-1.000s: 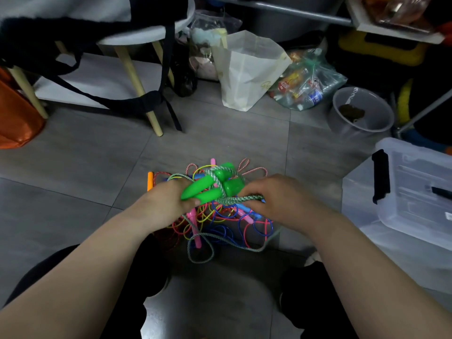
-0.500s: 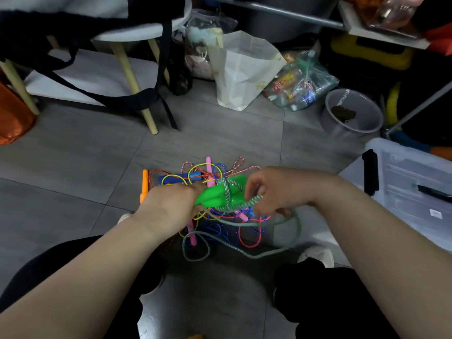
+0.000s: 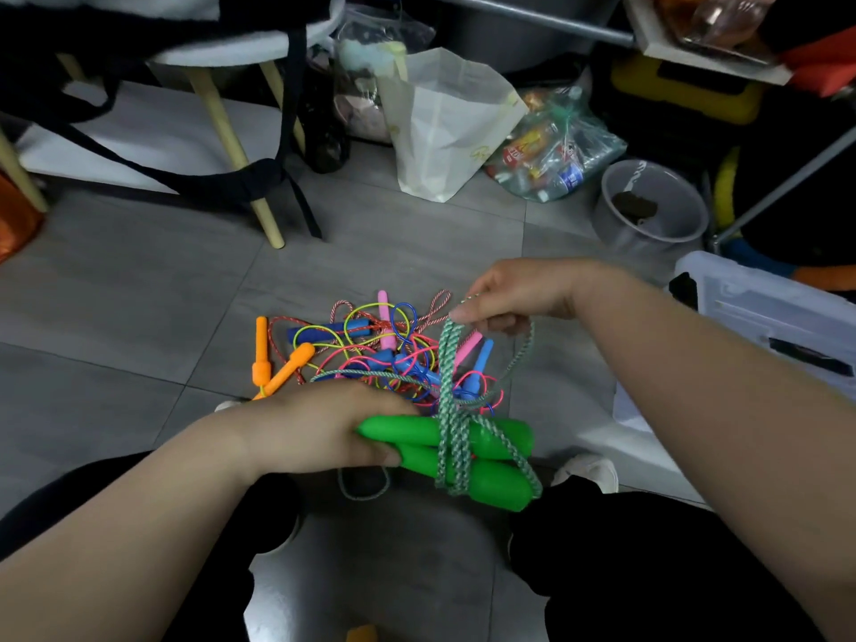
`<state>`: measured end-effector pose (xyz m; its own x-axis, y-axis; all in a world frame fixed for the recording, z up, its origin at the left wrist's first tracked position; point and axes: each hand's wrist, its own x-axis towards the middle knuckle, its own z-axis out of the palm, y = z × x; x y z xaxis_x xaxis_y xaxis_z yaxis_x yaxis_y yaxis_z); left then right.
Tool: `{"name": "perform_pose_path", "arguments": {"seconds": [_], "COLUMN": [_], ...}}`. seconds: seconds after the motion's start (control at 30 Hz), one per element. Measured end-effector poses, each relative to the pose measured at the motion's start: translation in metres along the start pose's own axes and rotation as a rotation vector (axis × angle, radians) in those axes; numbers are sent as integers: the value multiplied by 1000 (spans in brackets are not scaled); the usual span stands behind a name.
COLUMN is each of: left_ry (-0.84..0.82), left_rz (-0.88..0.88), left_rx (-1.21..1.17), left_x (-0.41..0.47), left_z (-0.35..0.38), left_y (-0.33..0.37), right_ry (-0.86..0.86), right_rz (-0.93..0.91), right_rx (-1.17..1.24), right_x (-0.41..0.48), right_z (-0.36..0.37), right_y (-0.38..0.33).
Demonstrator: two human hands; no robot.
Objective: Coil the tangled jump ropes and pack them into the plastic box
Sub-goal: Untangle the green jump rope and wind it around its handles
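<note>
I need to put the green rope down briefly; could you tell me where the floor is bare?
Bare tiles lie left of the rope pile, out to the stool leg, and in a strip between the pile and the paper bag. Crowded: the pile itself, and rightward the grey tub and plastic box.

A white paper bag (image 3: 444, 127) stands on the grey tiled floor (image 3: 139, 294), touching a clear plastic bag of bottles (image 3: 556, 150). A grey round tub (image 3: 618, 236) holds a dark lump (image 3: 634, 207). Black straps (image 3: 217, 183) drape a wooden-legged stool (image 3: 223, 127).
</note>
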<state>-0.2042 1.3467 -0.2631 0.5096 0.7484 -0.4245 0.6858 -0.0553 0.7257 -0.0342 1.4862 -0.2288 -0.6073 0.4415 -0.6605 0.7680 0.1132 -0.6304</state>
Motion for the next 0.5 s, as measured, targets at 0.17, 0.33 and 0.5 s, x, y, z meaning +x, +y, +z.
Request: {"name": "perform_pose_path", "arguments": {"seconds": [0.17,0.33,0.5], "left_ry": [39,189,387], "left_rz": [94,50,-61], "left_rx": [-335,-665,-897], "left_x": [-5,-9,-4], "left_z": [-10,-24,-32], "left_y": [-1,-15,-20], "right_ry": [-41,144,107], "right_rz": [23,-59,-162], "right_rx": [218,491,642], "right_x": [31,24,26], "right_z": [26,52,76], "right_y": [33,51,35]}}
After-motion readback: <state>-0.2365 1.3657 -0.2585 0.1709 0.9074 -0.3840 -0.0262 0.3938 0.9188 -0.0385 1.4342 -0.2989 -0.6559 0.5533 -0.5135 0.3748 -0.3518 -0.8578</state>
